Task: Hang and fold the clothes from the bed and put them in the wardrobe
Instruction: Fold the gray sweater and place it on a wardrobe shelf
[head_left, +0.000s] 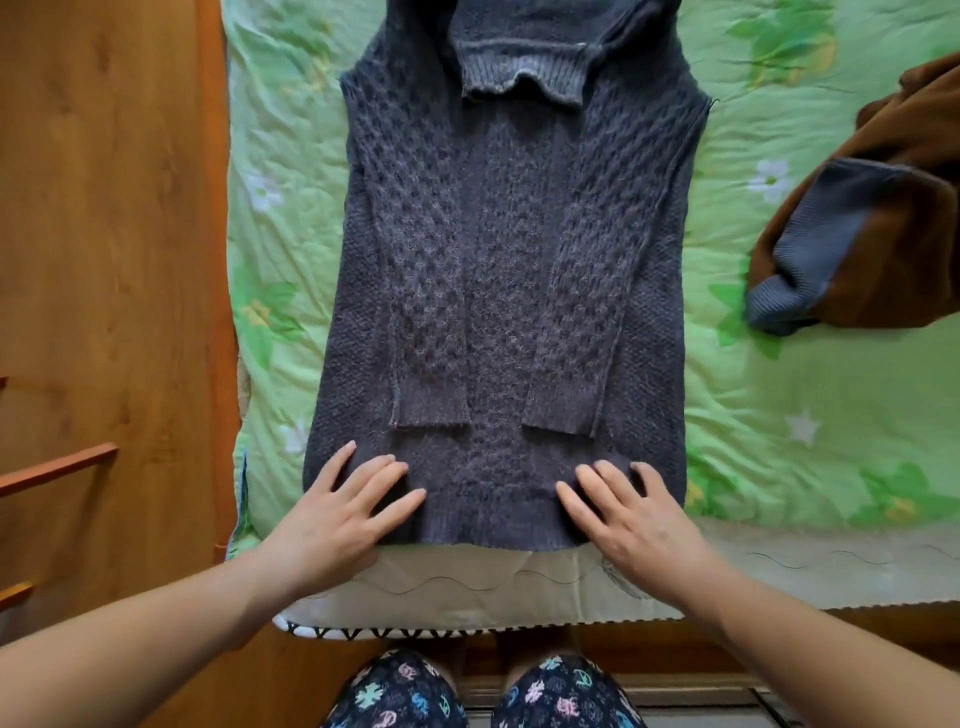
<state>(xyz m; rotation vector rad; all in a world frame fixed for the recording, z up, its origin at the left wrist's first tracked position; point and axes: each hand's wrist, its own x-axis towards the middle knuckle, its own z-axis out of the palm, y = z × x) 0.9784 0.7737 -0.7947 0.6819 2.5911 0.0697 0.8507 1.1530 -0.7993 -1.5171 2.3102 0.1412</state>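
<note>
Head view: both hands (332, 519) flat on sweater (509, 270) hem.

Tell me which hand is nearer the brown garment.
Right. The right hand lies flat on the grey sweater at its hem, on the side toward the brown garment; the left hand lies at the hem's opposite end, farther away.

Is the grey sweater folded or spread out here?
Partly folded: the grey knit sweater lies flat on the green quilt, both sleeves folded over its front, body unfolded. The left hand and right hand press its hem.
</note>
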